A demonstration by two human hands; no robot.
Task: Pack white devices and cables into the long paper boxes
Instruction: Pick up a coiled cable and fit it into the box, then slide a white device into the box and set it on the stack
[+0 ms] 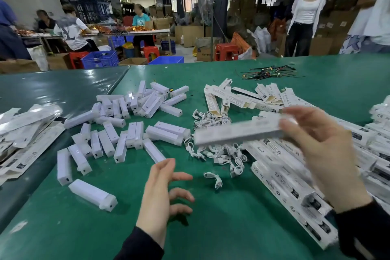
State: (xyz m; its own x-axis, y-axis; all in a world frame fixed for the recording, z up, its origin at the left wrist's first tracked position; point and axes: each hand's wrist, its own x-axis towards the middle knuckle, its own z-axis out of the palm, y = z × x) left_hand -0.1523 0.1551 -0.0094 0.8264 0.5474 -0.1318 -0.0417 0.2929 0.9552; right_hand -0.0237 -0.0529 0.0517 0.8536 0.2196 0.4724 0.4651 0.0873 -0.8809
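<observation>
My right hand [320, 154] holds one long white paper box [236, 132] by its right end, lifted above the green table and blurred. My left hand [162, 194] hovers over the table near the front, fingers spread and holding nothing. Many white devices [118, 133] lie scattered left of centre; the nearest device [92, 194] lies just left of my left hand. A heap of short white cables [219, 154] lies under the lifted box, with one loose cable [214, 178] right of my left hand. Long paper boxes [282, 177] are stacked along the right.
Open, unfilled boxes [238, 97] lie at centre back. Flat box sleeves [25, 133] pile at the left edge. Black wires [272, 73] lie at the far back. Two people [304, 12] stand beyond the table's right; others sit at a far bench [71, 27].
</observation>
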